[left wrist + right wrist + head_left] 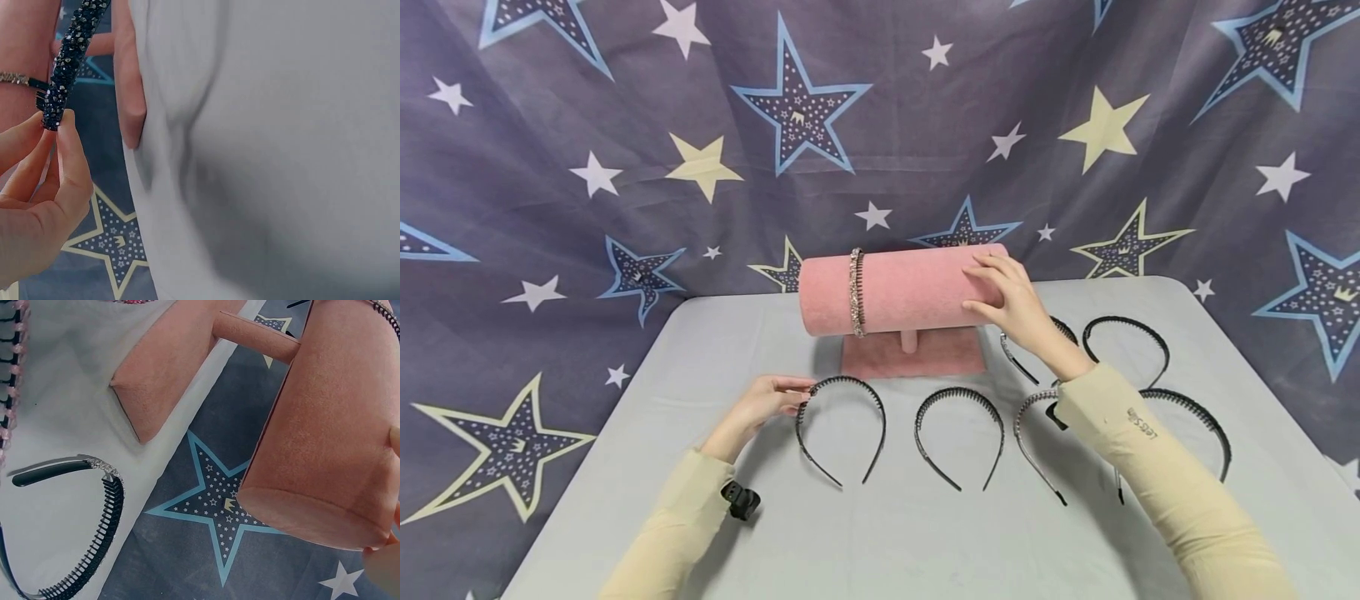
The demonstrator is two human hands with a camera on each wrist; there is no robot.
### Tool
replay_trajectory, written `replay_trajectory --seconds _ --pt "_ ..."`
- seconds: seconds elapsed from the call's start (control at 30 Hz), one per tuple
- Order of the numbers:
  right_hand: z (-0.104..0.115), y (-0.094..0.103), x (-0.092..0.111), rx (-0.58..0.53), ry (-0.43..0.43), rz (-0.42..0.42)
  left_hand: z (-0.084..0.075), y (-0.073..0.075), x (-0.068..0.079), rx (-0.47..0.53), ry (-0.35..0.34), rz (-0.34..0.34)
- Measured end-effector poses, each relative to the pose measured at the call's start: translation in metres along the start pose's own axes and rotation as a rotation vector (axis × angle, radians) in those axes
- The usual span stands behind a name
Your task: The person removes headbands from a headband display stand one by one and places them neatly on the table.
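Observation:
My left hand (pixel 766 404) pinches a black toothed headband (pixel 842 379) at its upper left side. In the left wrist view, dark sparkling stones cover this headband (pixel 70 59), and the thumb and fingertips meet at its lower part. A pink padded roll stand (pixel 917 287) stands behind it, with a beaded headband (pixel 856 292) round its left part. My right hand (pixel 1017 302) rests on the roll's right end, fingers over the upper side and thumb lower on the front. In the right wrist view only fingertips show at the edge of the roll (pixel 325 437).
Another black headband (pixel 958 393) lies in the middle of the grey-white table (pixel 865 542). A pinkish beaded headband (pixel 1026 408) and several black ones, among them one at the back right (pixel 1126 321), lie near or under the right forearm. A star-patterned cloth (pixel 895 150) hangs behind.

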State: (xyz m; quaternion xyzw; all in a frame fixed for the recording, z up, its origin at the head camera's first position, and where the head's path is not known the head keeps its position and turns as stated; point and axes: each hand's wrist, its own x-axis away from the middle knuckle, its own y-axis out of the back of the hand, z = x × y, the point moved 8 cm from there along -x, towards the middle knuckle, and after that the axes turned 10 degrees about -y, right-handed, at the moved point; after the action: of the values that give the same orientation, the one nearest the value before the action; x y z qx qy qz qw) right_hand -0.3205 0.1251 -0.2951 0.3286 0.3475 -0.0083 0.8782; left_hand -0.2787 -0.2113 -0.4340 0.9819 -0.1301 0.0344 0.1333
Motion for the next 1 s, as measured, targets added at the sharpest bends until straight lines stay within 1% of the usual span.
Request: replay_trajectory --seconds 0.17,0.33,0.43,0.67,0.9,1.0 --pt "0.001 0.0 0.0 0.001 0.003 -0.003 0.002 -0.007 -0.002 -0.011 -0.018 0.035" --pt "0.001 0.0 0.0 -0.005 0.013 -0.008 0.002 -0.013 -0.003 -0.022 -0.025 0.04" --pt "0.002 0.0 0.0 -0.006 0.018 -0.011 0.003 -0.016 -0.004 -0.026 -0.018 0.038" --pt "0.001 0.0 0.0 -0.008 0.019 -0.008 0.006 -0.024 -0.006 -0.043 0.001 0.058" --pt "0.001 0.0 0.0 -0.012 0.025 -0.012 0.012 -0.028 -0.01 -0.051 -0.009 0.04" --pt "0.001 0.0 0.0 -0.012 0.024 -0.012 0.015 -0.027 -0.01 -0.069 -0.008 0.03"
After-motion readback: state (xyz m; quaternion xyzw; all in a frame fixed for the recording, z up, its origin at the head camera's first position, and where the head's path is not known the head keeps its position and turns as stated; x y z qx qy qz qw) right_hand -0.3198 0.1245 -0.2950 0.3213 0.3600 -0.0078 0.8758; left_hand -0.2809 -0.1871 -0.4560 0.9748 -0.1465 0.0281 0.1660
